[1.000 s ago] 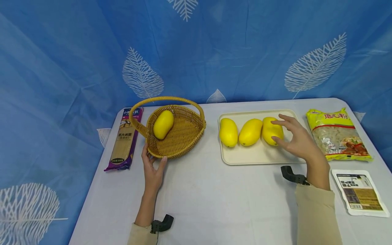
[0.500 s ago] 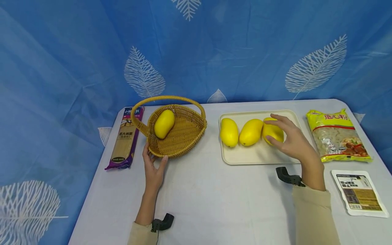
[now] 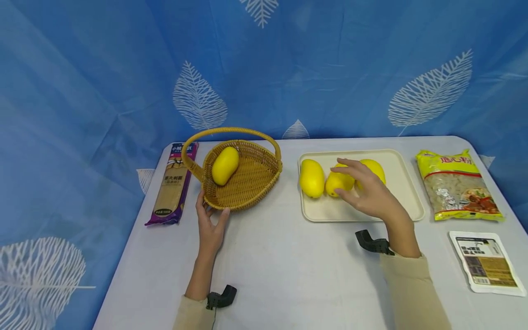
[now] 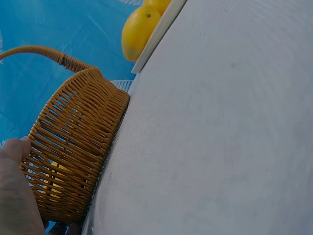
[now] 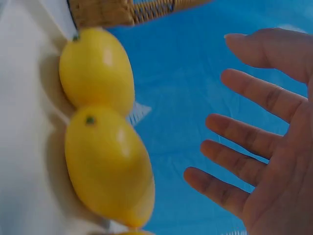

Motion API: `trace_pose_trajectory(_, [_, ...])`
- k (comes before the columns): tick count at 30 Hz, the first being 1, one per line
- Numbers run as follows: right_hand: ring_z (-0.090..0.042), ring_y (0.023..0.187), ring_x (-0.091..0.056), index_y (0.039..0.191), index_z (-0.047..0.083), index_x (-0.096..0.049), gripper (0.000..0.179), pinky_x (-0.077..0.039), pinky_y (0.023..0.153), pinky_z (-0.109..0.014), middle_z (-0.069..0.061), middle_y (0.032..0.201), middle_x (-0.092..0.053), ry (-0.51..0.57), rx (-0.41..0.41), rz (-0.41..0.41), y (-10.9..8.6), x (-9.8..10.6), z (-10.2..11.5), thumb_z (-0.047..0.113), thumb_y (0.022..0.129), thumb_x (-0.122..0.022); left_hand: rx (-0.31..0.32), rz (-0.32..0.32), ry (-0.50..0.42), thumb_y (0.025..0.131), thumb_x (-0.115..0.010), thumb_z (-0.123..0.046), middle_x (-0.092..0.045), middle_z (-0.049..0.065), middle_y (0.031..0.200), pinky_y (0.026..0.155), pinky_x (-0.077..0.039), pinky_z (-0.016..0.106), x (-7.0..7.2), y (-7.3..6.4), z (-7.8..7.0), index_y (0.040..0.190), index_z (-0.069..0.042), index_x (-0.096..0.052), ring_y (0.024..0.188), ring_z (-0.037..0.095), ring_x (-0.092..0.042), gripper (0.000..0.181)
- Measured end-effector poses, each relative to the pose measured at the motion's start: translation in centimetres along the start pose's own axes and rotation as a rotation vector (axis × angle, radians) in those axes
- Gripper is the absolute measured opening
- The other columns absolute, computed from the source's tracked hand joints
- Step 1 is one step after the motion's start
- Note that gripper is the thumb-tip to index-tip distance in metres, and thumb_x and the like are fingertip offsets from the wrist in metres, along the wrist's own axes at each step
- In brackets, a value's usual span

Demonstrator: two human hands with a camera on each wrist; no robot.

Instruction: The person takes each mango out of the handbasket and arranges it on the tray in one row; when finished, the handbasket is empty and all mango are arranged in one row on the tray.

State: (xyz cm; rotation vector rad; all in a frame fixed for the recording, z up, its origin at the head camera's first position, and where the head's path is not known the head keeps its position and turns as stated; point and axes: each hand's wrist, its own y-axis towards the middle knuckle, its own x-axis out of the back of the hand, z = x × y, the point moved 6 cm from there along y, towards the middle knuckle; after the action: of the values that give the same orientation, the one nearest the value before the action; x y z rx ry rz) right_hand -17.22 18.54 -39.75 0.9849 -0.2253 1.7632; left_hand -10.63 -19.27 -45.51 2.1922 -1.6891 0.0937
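My left hand [image 3: 211, 231] holds the near side of a wicker basket [image 3: 251, 197] with an arched handle. In the left wrist view the thumb lies at the basket's rim [image 4: 30, 142] and fingertips show low beneath it. One yellow mango [image 3: 225, 166] lies inside the basket, at its left. My right hand [image 3: 367, 192], fingers spread and holding nothing, hovers over a cream tray [image 3: 402, 183]. Three mangoes lie in a row there: a left one [image 3: 311, 178], a middle one [image 3: 339, 183] and a right one [image 3: 374, 169]. The hand partly hides the middle and right ones.
A purple pack of noodles [image 3: 171, 185] lies left of the basket. To the tray's right is a yellow bag [image 3: 458, 185], with a white-and-brown packet [image 3: 486, 262] nearer. A blue leaf-patterned cloth [image 3: 330, 68] hangs behind the white table [image 3: 288, 275].
My right hand has moved left, from over the right mango to over the middle one. The left hand stays at the basket. The whole head view has shifted slightly.
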Motion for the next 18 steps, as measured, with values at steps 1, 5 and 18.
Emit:
trace_pose_trajectory(1, [-0.042, 0.132, -0.042, 0.127, 0.009, -0.062, 0.048, -0.035, 0.103, -0.065, -0.019, 0.144, -0.048, -0.003, 0.01, 0.005, 0.2, -0.4, 0.5, 0.007, 0.082, -0.077, -0.002, 0.001, -0.001, 0.092, -0.063, -0.002, -0.022, 0.029, 0.154, 0.107, -0.035, 0.038, 0.0, 0.0, 0.0, 0.152, 0.005, -0.013, 0.134, 0.045, -0.034, 0.078])
trace_pose_trajectory(5, [-0.037, 0.134, -0.044, 0.129, 0.012, -0.061, 0.048, -0.037, 0.107, -0.06, -0.016, 0.145, -0.048, 0.019, 0.046, 0.038, 1.2, -2.6, 2.4, 0.011, 0.083, -0.077, -0.01, 0.001, 0.001, 0.093, -0.063, -0.002, -0.023, 0.03, 0.153, 0.107, -0.035, 0.03, 0.0, 0.0, 0.0, 0.152, 0.005, -0.013, 0.134, 0.046, -0.035, 0.078])
trace_pose_trajectory(18, [-0.027, 0.137, -0.042, 0.133, 0.014, -0.059, 0.042, -0.039, 0.111, -0.05, -0.01, 0.145, -0.049, 0.112, 0.168, 0.183, 4.5, -9.5, 7.3, 0.022, 0.093, -0.068, 0.016, -0.002, 0.0, 0.093, -0.063, -0.004, -0.022, 0.027, 0.155, 0.108, -0.033, 0.052, 0.0, 0.0, 0.1, 0.153, 0.004, -0.013, 0.134, 0.045, -0.035, 0.078])
